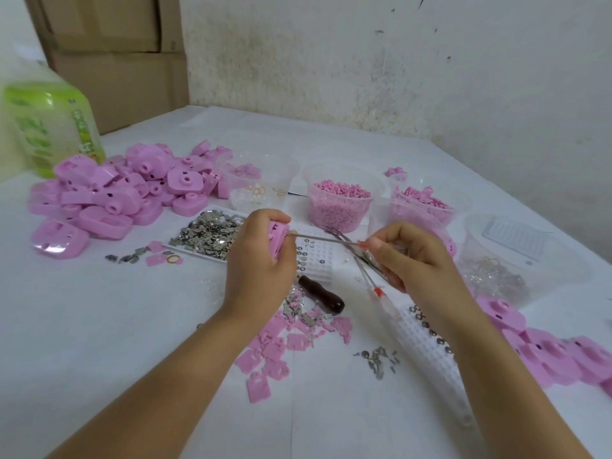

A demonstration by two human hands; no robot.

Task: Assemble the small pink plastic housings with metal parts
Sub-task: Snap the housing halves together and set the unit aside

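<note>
Pink moulded housing (277, 234) gripped, thin steel rod (326, 239) pinched

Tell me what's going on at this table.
A person is assembling pink housings. The left hand grips one housing above the table, while the right hand pinches a thin metal rod whose tip meets the housing's side. A pile of more housings lies far left, a tray of metal parts sits just behind the left hand, and a tub of pink pellets stands beyond.
</note>
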